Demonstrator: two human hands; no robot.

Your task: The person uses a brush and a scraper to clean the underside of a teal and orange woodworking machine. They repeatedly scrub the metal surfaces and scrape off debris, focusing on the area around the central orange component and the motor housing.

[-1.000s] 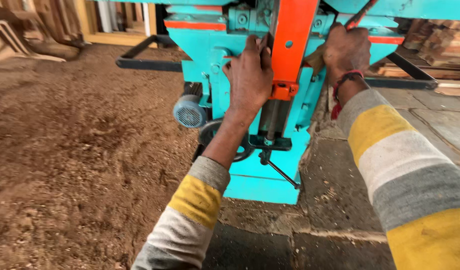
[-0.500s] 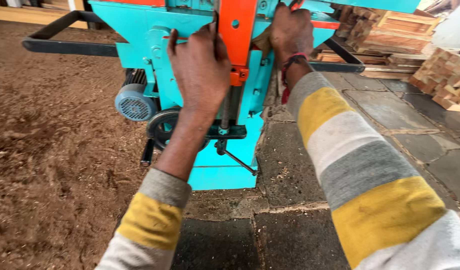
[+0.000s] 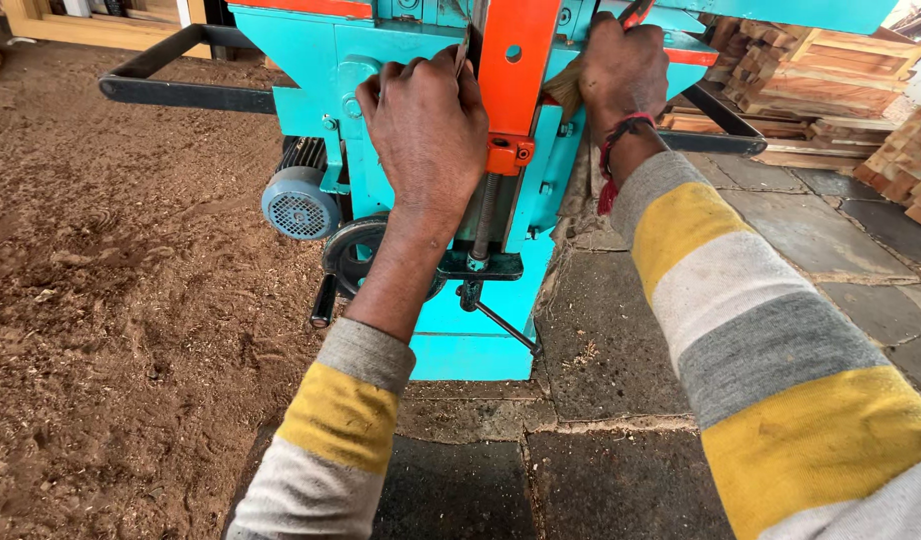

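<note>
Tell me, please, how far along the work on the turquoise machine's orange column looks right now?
Nothing looks finished. In hand: the left hand grips beside the orange column, and the right hand holds a red-handled tool and a brush-like bundle against the turquoise machine. Left: sawdust covers the floor, and whatever the hands work on is hidden.

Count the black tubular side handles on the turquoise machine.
2. One black handle juts out on the machine's left side, over the sawdust; the other handle sticks out on its right, before the stacked wood. Others may be hidden behind.
</note>
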